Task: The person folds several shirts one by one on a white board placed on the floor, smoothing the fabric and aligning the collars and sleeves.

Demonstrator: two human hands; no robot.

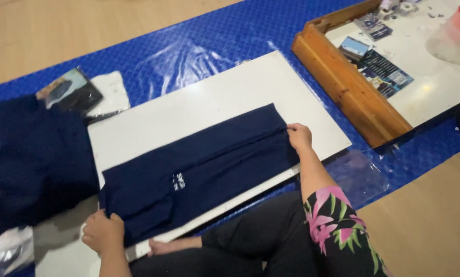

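Head view. Navy garment point(199, 164) lies folded into a long strip on a white board point(189, 110), which rests on a blue mat point(230, 36) on the floor. Left hand point(102, 232) pinches the near-left end of the cloth, fingers closed on it. Right hand point(299, 137) presses the far-right edge, fingers down on the fabric; whether it grips or only pins is hard to tell. Sides look already folded in; no crosswise fold is made yet. Dark fabric pile point(30, 164) at left, wooden tray point(350, 90) upper right, clear bag point(360, 172) beside the board.
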